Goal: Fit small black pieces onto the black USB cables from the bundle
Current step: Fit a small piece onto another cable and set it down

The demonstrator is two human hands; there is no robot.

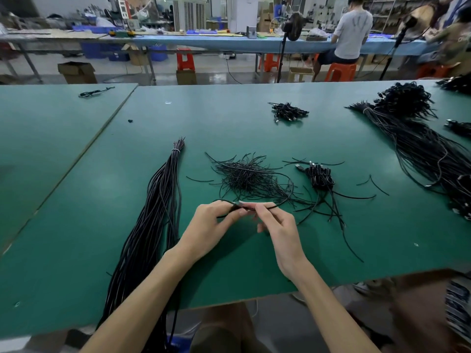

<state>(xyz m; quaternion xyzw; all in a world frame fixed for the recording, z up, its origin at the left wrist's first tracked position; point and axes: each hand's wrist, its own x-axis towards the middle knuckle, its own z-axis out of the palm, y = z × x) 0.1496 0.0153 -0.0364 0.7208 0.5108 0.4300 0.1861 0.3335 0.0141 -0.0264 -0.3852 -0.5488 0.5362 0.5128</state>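
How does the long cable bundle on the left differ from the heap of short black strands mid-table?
The cable bundle is tied by a pale band near its far end; the heap of short strands is loose. The bundle's cables are long, run side by side and hang over the near edge; the heap's strands are short, criss-cross and lie wholly on the green table. Both are black.

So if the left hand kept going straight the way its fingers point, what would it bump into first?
Probably the right hand: the left hand points at it, both pinching one black cable. Beyond lies the pile of short black pieces; depth is unclear.
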